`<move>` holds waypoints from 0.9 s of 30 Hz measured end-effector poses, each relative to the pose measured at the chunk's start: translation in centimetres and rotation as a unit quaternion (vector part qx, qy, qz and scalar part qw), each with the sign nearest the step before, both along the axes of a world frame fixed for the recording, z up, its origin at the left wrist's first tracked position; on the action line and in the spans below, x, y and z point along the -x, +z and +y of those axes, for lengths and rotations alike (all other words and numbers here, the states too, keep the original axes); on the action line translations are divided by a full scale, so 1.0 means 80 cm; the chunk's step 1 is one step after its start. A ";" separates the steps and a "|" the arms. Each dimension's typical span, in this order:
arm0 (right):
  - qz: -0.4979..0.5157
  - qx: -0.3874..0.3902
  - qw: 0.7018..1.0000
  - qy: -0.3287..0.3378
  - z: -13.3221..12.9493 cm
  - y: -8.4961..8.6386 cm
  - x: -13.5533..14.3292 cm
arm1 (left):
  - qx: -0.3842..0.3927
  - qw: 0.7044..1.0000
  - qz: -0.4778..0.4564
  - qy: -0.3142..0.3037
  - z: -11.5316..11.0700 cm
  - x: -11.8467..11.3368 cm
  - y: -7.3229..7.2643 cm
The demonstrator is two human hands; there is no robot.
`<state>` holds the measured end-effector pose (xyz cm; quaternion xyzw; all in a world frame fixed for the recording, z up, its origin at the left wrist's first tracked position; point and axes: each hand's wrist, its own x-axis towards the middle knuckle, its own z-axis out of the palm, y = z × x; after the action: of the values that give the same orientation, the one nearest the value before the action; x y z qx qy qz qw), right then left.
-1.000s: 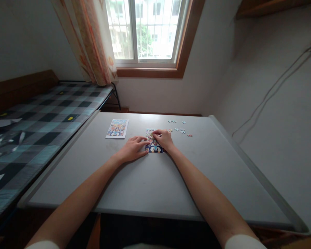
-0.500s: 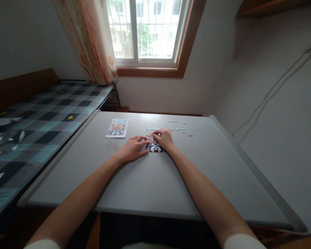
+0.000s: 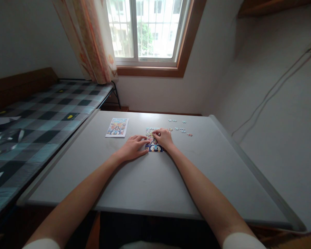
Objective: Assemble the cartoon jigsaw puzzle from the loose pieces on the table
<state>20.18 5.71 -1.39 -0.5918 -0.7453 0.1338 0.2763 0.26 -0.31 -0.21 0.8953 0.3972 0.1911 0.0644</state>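
A partly assembled jigsaw puzzle (image 3: 155,148) lies flat on the table, with a blue and white cartoon face along its near edge. My left hand (image 3: 133,146) rests at its left side, fingers spread and the tips touching the puzzle's edge. Over the upper right of the puzzle, my right hand (image 3: 164,137) pinches what looks like a small jigsaw piece between thumb and forefinger; the fingers mostly hide it. Several loose jigsaw pieces (image 3: 182,131) lie beyond and to the right of that hand. A printed picture card (image 3: 117,127) lies to the left, showing a similar design.
The pale table (image 3: 145,183) has raised edges on both sides. A bed with a checked cover (image 3: 46,114) stands to the left, with papers (image 3: 2,121) on it. Ahead are a window (image 3: 155,31) and a curtain (image 3: 90,41). A cable (image 3: 269,91) hangs on the right wall.
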 end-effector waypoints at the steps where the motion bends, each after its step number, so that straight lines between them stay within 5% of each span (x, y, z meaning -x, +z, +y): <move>1: 0.001 0.000 1.000 0.002 0.000 0.000 0.000 | 0.000 1.000 0.000 0.001 0.000 0.000 0.000; 27: -0.009 0.011 1.000 -0.018 -0.005 0.005 0.004 | 0.010 1.000 0.003 0.000 0.000 0.000 0.002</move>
<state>19.85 5.34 -1.02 -0.6093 -0.7354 0.1320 0.2656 0.28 -0.34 -0.03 0.8951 0.3995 0.1844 0.0725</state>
